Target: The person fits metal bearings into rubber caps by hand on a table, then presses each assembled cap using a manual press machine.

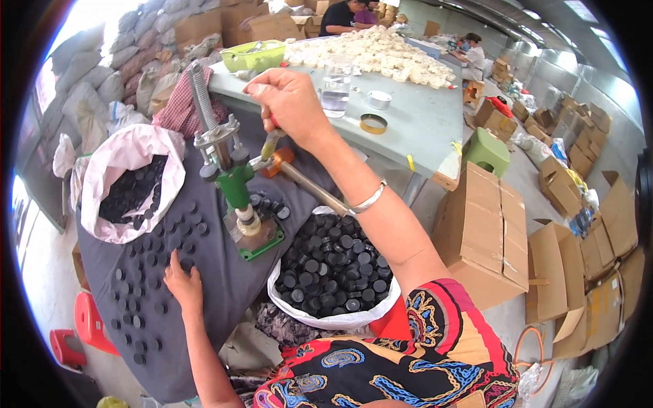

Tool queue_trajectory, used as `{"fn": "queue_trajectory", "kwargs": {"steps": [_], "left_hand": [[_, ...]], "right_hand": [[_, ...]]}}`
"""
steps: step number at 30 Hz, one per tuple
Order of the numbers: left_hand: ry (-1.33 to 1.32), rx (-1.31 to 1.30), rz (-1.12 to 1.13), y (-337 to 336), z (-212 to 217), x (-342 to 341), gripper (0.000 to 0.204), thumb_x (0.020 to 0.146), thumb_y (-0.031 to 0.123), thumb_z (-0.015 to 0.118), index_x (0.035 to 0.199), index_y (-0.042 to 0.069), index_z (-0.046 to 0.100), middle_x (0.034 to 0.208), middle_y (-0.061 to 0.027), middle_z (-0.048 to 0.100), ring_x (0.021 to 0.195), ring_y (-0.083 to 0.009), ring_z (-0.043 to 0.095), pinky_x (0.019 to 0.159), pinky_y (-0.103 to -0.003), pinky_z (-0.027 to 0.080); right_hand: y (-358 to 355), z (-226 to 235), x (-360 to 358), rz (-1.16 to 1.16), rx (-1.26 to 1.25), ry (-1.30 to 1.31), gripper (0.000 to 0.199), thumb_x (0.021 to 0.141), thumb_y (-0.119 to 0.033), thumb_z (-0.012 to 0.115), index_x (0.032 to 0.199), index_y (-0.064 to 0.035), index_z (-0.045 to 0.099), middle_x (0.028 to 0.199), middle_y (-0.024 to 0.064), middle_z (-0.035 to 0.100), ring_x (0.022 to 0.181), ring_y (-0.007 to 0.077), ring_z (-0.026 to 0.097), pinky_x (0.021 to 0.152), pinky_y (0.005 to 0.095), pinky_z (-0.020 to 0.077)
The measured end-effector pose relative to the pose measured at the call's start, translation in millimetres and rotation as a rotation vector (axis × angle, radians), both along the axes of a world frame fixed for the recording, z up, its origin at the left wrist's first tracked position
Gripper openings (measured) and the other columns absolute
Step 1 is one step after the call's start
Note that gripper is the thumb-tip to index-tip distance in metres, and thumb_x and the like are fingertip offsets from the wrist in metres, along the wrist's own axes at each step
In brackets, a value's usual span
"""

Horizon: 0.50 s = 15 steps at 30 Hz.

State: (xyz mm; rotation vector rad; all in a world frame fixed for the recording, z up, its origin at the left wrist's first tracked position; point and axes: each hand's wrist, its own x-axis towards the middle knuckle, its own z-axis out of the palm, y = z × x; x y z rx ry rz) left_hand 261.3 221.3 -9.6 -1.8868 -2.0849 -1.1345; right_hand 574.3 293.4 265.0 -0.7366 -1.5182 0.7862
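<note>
My left hand [182,282] rests low over the dark grey cloth [224,299], index finger stretched out and thumb apart. Its fingertips are by a black round cap [188,263], among several others scattered there. Raised above the table's near edge, my right hand [289,105] has its fingers curled together. A short piece with a red and yellowish end [272,141] shows below that hand; whether the fingers hold it, I cannot make out. Between my hands stands a green hand press [235,189] with a tall threaded rod. A metal bar [313,187] sticks out beside it.
A white sack [279,292] full of black caps sits in front of me, and a pink-white sack [129,146] with more stands at left. The grey-green table [415,129] bears a green basket [255,58], a clear cup [335,95] and pale pieces. Cardboard boxes [479,234] stand at right.
</note>
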Motion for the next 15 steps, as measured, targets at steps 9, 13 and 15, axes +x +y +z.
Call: {"fn": "queue_trajectory", "kwargs": {"steps": [9, 13, 15], "left_hand": [[-0.255, -0.015, -0.3, 16.2, 29.3, 72.9, 0.068, 0.068, 0.005, 0.069, 0.132, 0.005, 0.046, 0.094, -0.0199, 0.065, 0.089, -0.037, 0.062, 0.08, -0.044, 0.05], [-0.285, -0.045, -0.396, 27.9, 38.6, 101.0, 0.071, 0.068, 0.005, 0.069, 0.133, 0.003, 0.043, 0.094, -0.0213, 0.064, 0.089, -0.0379, 0.06, 0.081, -0.044, 0.049], [-0.245, -0.07, -0.394, 36.3, 38.9, 111.5, 0.072, 0.068, 0.005, 0.069, 0.134, 0.001, 0.042, 0.095, -0.0215, 0.064, 0.091, -0.0379, 0.06, 0.082, -0.045, 0.048]], "right_hand": [[11.6, 5.7, 11.5, 0.029, 0.055, 0.005, 0.016, 0.089, -0.014, 0.06, 0.089, -0.0004, 0.068, 0.058, -0.0002, 0.053, 0.043, 0.0073, 0.049, 0.043, 0.0214, 0.0401], [23.5, 2.9, 13.2, 0.062, 0.015, -0.001, 0.019, 0.091, -0.014, 0.058, 0.098, 0.0015, 0.067, 0.057, -0.0012, 0.051, 0.047, 0.0077, 0.048, 0.048, 0.0219, 0.0409], [20.6, 3.0, 12.3, 0.049, 0.032, -0.019, 0.02, 0.092, -0.015, 0.058, 0.099, 0.0016, 0.067, 0.057, -0.0012, 0.05, 0.047, 0.0078, 0.048, 0.048, 0.0223, 0.0405]]}}
